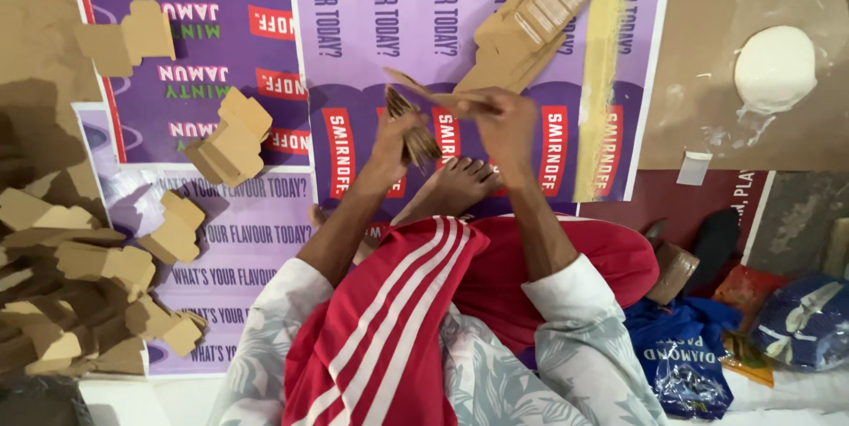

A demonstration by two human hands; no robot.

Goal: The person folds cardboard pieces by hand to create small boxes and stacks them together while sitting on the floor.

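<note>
A flat, brown cardboard piece (pixel 423 90), thin and angular, is gripped above the purple poster (pixel 398 28) by the right hand (pixel 504 121), fingers closed on it; a fanned cardboard bundle (pixel 414 134) is clasped in the left hand (pixel 393 138).

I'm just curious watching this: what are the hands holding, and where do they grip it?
Both hold brown cardboard pieces: the left hand grips a folded stack at its lower end; the right hand pinches a flat piece at one end.

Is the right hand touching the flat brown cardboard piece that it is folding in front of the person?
Touching. The head view shows the right hand closed on one end of the cardboard piece, with no gap visible. The left hand grips a cardboard stack.
</note>
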